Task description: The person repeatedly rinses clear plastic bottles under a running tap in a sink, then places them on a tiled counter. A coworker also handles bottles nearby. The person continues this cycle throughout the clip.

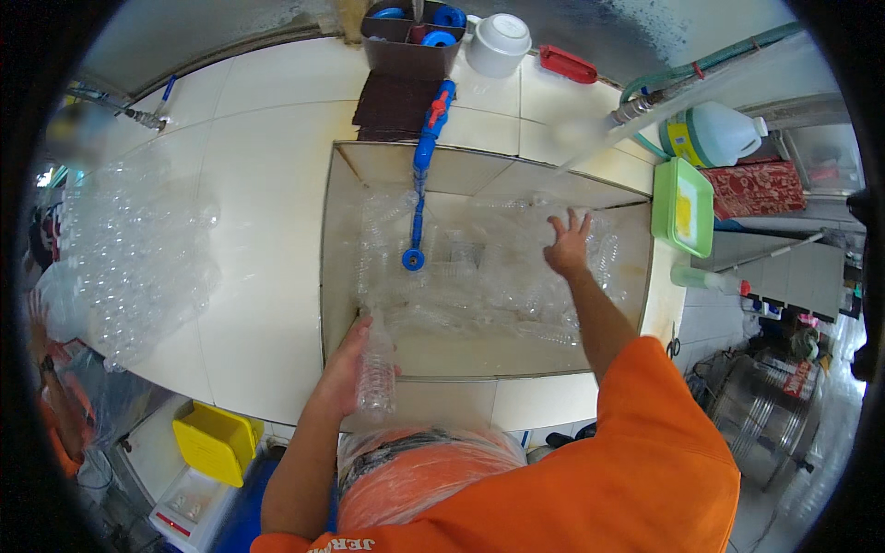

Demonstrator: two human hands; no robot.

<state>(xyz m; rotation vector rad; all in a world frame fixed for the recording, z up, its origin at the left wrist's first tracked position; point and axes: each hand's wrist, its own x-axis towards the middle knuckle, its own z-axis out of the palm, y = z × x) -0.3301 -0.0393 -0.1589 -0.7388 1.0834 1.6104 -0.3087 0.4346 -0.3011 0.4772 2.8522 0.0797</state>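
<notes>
Bottle (pixel 376 382) in your left hand (pixel 347 367), clear plastic, is right at the front edge of the basin (pixel 461 362); you've got it gripped around the side, neck pointing away from you, which probably keeps the mouth free. Your right hand (pixel 569 247) is open, fingers spread over the loose bottles (pixel 489 300) in there, can't tell if it's touching any. Basin walls likely stop them rolling off. Blue pipe (pixel 425 152) reaches out over them, so I'd guess it feeds straight in. You're at a pale tiled bench (pixel 267 258), big bottle pile (pixel 138 258) on the left, green tray (pixel 661 207) on the right, white mug (pixel 499 46) at the back. Room's kinda cluttered: yellow bin (pixel 217 444) lower left, somebody else's arm (pixel 66 396) far left.
</notes>
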